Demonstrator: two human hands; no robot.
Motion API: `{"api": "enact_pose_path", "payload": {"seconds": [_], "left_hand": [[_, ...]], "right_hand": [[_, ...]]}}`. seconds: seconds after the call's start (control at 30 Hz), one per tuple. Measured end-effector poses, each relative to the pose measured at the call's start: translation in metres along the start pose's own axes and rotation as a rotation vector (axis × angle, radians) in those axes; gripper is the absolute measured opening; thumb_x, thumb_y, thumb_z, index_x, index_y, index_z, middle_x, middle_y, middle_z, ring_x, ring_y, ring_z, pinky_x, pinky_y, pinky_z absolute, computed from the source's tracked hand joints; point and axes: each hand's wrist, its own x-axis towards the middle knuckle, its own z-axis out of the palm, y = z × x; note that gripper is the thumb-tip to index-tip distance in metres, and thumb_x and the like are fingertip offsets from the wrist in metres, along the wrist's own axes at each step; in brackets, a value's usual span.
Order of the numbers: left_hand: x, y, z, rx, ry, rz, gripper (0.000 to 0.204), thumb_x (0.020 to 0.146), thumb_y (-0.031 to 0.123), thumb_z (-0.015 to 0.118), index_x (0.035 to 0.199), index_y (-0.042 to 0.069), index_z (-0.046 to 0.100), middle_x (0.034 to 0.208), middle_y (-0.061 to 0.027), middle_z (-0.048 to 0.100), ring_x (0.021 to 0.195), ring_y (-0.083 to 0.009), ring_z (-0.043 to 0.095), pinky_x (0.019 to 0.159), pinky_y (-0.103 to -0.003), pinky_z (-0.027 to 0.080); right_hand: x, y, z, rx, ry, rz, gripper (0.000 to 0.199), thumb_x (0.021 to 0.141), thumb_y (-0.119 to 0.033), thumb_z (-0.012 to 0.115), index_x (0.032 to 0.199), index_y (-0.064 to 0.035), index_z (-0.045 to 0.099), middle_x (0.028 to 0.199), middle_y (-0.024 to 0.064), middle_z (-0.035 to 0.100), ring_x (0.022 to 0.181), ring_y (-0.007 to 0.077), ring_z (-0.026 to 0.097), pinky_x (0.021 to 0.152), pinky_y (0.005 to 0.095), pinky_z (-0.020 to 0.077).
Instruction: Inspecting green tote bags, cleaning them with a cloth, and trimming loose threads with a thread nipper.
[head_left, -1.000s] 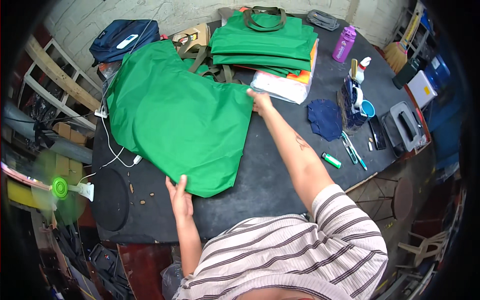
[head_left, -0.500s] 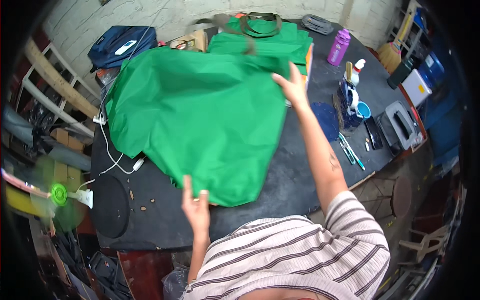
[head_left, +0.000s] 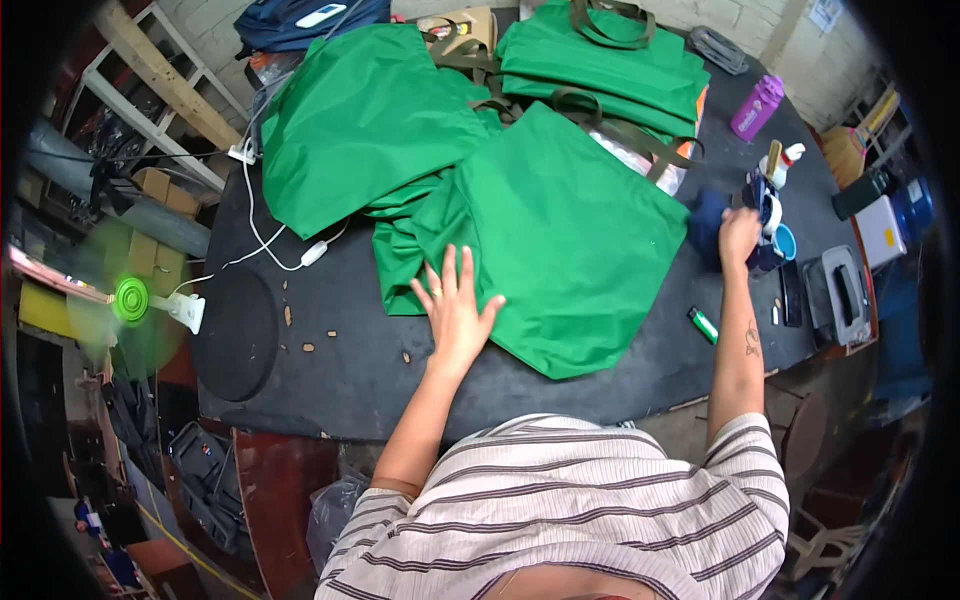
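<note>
Since a moment ago the green fabric bag [head_left: 560, 230] has been flipped over toward the right. It lies flat on the black table [head_left: 330, 370], left hand [head_left: 455, 310] spread open on its near-left edge. The right hand [head_left: 738, 235] closes on dark blue cloth [head_left: 708, 225] just beyond its right edge.

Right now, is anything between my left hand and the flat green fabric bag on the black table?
Nothing visible: the left hand already lies flat on the green fabric bag's lower left edge.
</note>
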Motion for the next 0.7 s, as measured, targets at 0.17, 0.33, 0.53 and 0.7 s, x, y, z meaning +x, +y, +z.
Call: {"api": "enact_pose_path", "payload": {"seconds": [0.17, 0.33, 0.53, 0.7], "left_hand": [[-0.016, 0.023, 0.002, 0.002, 0.006, -0.042, 0.105, 0.069, 0.061, 0.067, 0.146, 0.008, 0.020, 0.152, -0.0191, 0.010, 0.136, -0.0505, -0.005, 0.101, -0.070, -0.004], [-0.028, 0.017, 0.013, 0.055, -0.261, -0.092, 0.121, 0.060, 0.058, 0.075, 0.147, 0.003, 0.010, 0.152, -0.0232, -0.005, 0.135, -0.0530, -0.006, 0.104, -0.067, -0.001], [-0.033, 0.006, 0.020, 0.086, -0.239, -0.058, 0.139, 0.048, 0.079, 0.066, 0.146, 0.001, 0.005, 0.150, -0.0273, 0.005, 0.135, -0.0512, 0.010, 0.105, -0.065, -0.001], [-0.027, 0.010, 0.022, 0.077, -0.241, -0.059, 0.141, 0.047, 0.081, 0.064, 0.146, 0.000, 0.005, 0.150, -0.0285, 0.005, 0.134, -0.0520, 0.014, 0.106, -0.064, -0.002]], "right_hand": [[0.006, -0.077, -0.129, 0.522, 0.215, -0.269, 0.017, 0.076, -0.013, 0.065, 0.076, 0.0025, 0.060, 0.095, 0.0184, 0.061, 0.091, 0.0345, 0.056, 0.084, 0.0431, 0.0429], [-0.160, -0.203, -0.169, 0.736, -0.565, -0.816, 0.038, 0.074, -0.024, 0.067, 0.106, -0.0064, 0.059, 0.125, 0.0176, 0.050, 0.125, 0.0372, 0.040, 0.104, 0.0582, 0.0269], [-0.148, -0.165, -0.045, 0.463, -0.211, -0.849, 0.053, 0.089, -0.043, 0.049, 0.138, -0.0211, 0.043, 0.148, 0.0100, 0.030, 0.140, 0.0312, 0.018, 0.109, 0.0587, 0.0074], [-0.095, -0.137, 0.002, 0.061, -0.102, -0.387, 0.052, 0.087, -0.029, 0.047, 0.136, -0.0129, 0.040, 0.143, 0.0212, 0.031, 0.134, 0.0352, 0.028, 0.099, 0.0658, 0.0255]]}}
